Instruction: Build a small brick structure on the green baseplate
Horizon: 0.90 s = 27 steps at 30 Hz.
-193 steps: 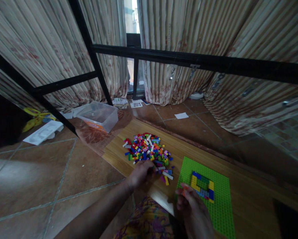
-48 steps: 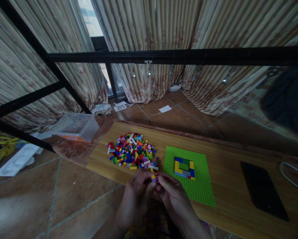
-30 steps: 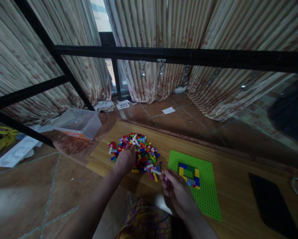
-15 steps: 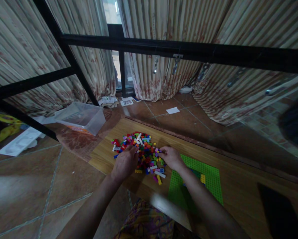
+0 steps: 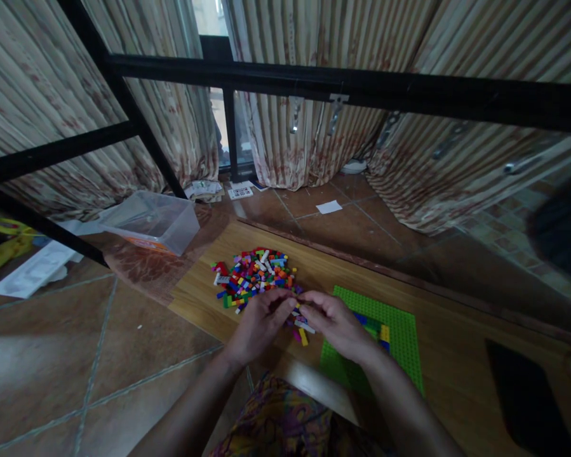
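Both hands meet over the front right part of a pile of colourful toy building bricks (image 5: pixel 254 276). My left hand (image 5: pixel 265 320) is closed in a pinch, thumb toward the right. Fingertips of my right hand (image 5: pixel 331 320) are pressed together and almost touch those of the left. Whatever they pinch is tiny and mostly covered by the fingers; a speck of yellow shows there. Right of the pile lies a green studded baseplate (image 5: pixel 402 317), partly under my right wrist. Blue, green and yellow bricks (image 5: pixel 384 333) are fixed on it in a row.
The bricks lie on a low wooden table (image 5: pixel 204 273). A clear plastic bin (image 5: pixel 171 222) stands on the floor at the left, near white packaging (image 5: pixel 32 270). A dark flat object (image 5: pixel 528 393) lies at the table's right. A black metal frame (image 5: pixel 314 82) crosses in front of curtains.
My hands, apart over the pile before, have come together at its front right. My left hand moved right and uncovered bricks at the pile's left. The view shifted slightly.
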Motion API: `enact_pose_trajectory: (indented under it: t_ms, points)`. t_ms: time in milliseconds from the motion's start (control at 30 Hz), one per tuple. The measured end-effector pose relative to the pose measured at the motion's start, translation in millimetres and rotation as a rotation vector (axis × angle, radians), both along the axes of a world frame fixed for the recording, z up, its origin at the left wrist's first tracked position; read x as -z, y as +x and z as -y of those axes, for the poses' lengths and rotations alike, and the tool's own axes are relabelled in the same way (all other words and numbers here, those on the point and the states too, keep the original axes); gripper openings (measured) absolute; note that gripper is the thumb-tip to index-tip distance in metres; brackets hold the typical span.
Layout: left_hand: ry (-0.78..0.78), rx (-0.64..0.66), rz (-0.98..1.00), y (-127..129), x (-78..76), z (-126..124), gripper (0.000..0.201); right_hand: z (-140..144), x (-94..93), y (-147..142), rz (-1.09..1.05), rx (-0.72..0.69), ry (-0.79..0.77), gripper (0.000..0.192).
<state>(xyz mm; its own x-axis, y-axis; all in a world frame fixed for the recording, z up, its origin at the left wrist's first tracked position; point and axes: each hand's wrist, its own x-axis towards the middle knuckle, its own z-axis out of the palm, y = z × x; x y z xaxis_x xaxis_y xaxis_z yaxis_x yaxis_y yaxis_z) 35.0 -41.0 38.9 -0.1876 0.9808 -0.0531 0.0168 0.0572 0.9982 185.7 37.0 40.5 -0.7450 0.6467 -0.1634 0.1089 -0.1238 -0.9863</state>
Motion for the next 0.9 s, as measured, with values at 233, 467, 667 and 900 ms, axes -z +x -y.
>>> enact_pose_trajectory:
  t_ms: [233,467,667,900]
  points:
    - [-0.053,-0.202,0.193,27,-9.3,14,0.029,39,5.5,-10,-0.130,0.367,-0.115,0.029]
    - [-0.047,-0.193,0.175,29,-8.3,18,0.025,48,6.9,-9,-0.162,0.390,-0.184,0.033]
    - [-0.091,-0.189,0.258,30,1.9,18,0.026,47,-0.8,-8,-0.184,0.413,-0.304,0.039]
    - [-0.135,-0.244,0.446,32,11.1,18,0.029,49,12.5,-8,-0.094,0.441,-0.329,0.043]
